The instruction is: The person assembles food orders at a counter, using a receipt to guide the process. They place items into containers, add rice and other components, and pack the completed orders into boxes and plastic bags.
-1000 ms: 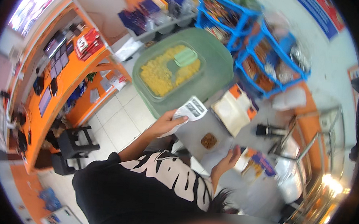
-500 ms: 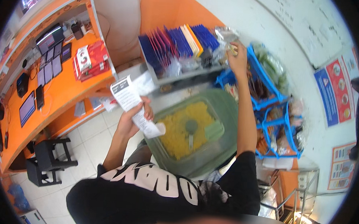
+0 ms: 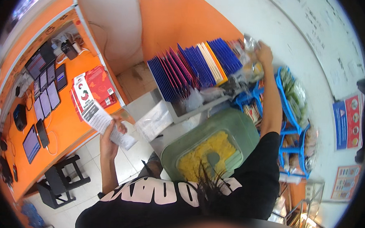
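A long white printed receipt is gripped in my left hand, held over the gap between the orange desk and the tub. My right hand reaches far forward to the clear plastic packets at the right end of the row of upright blue, red and yellow sleeves. Its fingers are curled down at the packets, and what lies in them is hidden. In front of my body stands a green lidded tub with yellow food showing; some hair hangs across it.
Several phones and red packages lie on the orange desk at left. Blue baskets with bagged goods stand at right. A black stool is on the tiled floor at lower left. A grey crate holds the sleeves.
My right hand has gone from above the packets farther forward and right, down among them. My left hand has shifted left and a little lower in view with the receipt. The view has turned.
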`<state>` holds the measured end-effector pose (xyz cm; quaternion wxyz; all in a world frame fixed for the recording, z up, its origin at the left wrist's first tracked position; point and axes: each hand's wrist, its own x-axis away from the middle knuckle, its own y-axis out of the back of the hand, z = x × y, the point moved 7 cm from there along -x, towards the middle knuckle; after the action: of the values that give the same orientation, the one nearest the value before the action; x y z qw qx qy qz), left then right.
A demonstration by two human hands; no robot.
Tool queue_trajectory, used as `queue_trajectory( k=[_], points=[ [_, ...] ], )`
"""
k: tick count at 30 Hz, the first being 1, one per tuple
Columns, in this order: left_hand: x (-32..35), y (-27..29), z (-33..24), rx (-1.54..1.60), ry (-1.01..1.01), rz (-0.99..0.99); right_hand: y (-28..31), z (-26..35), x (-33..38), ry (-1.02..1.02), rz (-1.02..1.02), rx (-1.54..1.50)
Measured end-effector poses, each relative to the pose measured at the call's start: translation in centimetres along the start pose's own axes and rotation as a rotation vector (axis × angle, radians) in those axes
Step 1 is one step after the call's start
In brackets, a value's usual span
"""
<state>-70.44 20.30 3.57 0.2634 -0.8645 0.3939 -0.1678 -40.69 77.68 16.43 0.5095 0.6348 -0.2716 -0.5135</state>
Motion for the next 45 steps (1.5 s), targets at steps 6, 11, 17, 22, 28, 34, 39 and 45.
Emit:
queue_trajectory(
  k=[6, 11, 17, 22, 28, 34, 39, 45],
  points=[
    [-2.2, -11.4, 4.4, 0.03, 0.19, 0.411, 17.1, 3.2, 8.6, 0.301, -0.416, -0.349],
    [0.5, -24.9, 4.4, 0.05, 0.02, 0.653, 27.9, 1.1, 19.7, 0.025, -0.394, -0.577],
    [11.4, -32.6, 6.2, -0.409, -0.253, 0.878, 30.1, -0.9, 39.9, 0.064, -0.04, -0.804],
    [25.6, -30.3, 13.0, -0.514, 0.03, 1.072, 29.4, -3.0, 56.8, -0.134, 0.259, -0.814],
    [35.7, -30.9, 17.6, -0.617, -0.014, 1.587, 28.3, -8.2, 70.0, -0.345, 0.619, -0.976],
    [34.9, -28.6, 21.1, -0.787, -0.101, 1.475, 20.4, -8.7, 74.4, -0.502, 0.297, -1.425],
    [32.3, -27.9, 24.1, -0.872, 0.225, 1.16, 16.2, -7.6, 72.7, -0.513, 0.099, -1.79],
    [32.8, -29.4, 21.1, -0.828, -0.285, 0.882, 13.8, -6.2, 72.4, -0.625, 0.068, -1.911]
  ],
)
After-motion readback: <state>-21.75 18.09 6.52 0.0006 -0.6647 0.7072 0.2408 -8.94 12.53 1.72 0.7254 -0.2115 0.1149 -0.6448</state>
